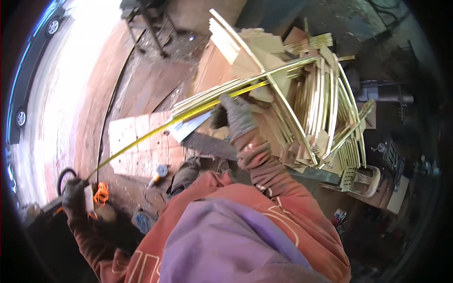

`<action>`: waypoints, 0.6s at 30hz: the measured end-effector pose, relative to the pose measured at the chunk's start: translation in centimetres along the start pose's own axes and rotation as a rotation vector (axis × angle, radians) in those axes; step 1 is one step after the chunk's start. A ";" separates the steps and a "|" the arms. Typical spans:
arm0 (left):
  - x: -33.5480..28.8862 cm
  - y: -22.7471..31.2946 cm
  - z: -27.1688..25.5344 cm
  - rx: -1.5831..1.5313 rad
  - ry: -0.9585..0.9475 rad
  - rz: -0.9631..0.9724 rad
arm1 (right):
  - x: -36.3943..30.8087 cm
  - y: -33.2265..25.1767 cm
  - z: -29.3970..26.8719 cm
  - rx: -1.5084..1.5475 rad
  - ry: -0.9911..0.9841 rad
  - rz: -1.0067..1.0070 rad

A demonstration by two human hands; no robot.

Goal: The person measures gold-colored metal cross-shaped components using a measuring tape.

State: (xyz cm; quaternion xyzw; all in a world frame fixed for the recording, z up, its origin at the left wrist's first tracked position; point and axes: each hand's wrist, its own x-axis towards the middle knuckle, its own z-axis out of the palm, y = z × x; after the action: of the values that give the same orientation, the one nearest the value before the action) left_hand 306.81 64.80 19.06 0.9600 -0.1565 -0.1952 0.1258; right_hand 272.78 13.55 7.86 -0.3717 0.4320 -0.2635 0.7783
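Observation:
A yellow measuring tape (137, 142) runs slantwise from the lower left up along a bundle of long brass-coloured metal strips (203, 101). My left hand (74, 194), in a dark glove, is closed around the tape's lower end; the case is hard to make out inside it. A white flat piece (88, 198) shows beside that hand. My right hand (238, 115), in a grey glove, has its fingertips over the tape at the strips' edge, with the thumb side below and partly in shadow. One long strip (288, 106) crosses over the bundle.
Stacks of brass strips (321, 99) lie right of the bundle among cardboard (266, 52). Below are a stained board (141, 148), a small spool (161, 170) and orange cord (101, 193). A metal stand (151, 26) is at the back, a pale chair (363, 181) at right, a car (35, 66) far left.

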 end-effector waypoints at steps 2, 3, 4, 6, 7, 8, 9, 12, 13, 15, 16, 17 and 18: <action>0.0 -2.0 0.9 -0.066 0.038 0.034 | -0.7 -1.0 1.0 0.027 -0.024 0.073; 0.2 -3.3 1.4 -0.126 0.058 0.035 | -0.1 -0.6 0.8 0.036 -0.024 0.074; 0.2 -3.7 1.7 -0.180 0.079 0.037 | 0.2 -0.2 0.6 0.020 -0.011 0.066; 1.3 -3.7 1.5 -0.288 -0.058 -0.083 | 0.5 -0.4 0.5 0.042 -0.008 0.069; 1.2 -0.7 1.0 -0.293 -0.133 -0.095 | 0.0 -0.8 0.6 0.086 -0.006 0.076; 0.4 1.5 0.4 -0.296 -0.196 -0.116 | -0.3 -1.2 0.7 0.131 -0.017 0.089; -0.1 2.3 0.2 -0.297 -0.174 -0.123 | -0.3 -1.4 0.8 0.122 -0.006 0.098; -1.4 4.5 -0.2 -0.298 -0.111 -0.142 | -0.4 -1.5 1.0 0.106 0.005 0.119; -1.3 4.0 -0.4 -0.285 -0.140 -0.139 | -0.4 -1.3 1.1 0.111 -0.006 0.121; -0.7 2.9 -0.7 -0.259 -0.203 -0.130 | -0.3 -0.9 1.0 0.109 -0.018 0.114; -0.6 2.9 -0.6 -0.258 -0.195 -0.120 | -0.1 -0.7 0.8 0.104 -0.018 0.105; -0.5 2.9 -0.5 -0.258 -0.185 -0.111 | 0.1 -0.5 0.8 0.098 -0.019 0.096; -0.7 3.0 -0.5 -0.259 -0.174 -0.105 | 0.0 -0.6 0.8 0.105 -0.023 0.100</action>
State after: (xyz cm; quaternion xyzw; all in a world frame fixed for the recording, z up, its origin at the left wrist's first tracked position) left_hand 305.60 62.38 20.66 0.9221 -0.0899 -0.3026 0.2240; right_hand 273.48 13.46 8.62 -0.3116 0.4265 -0.2423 0.8138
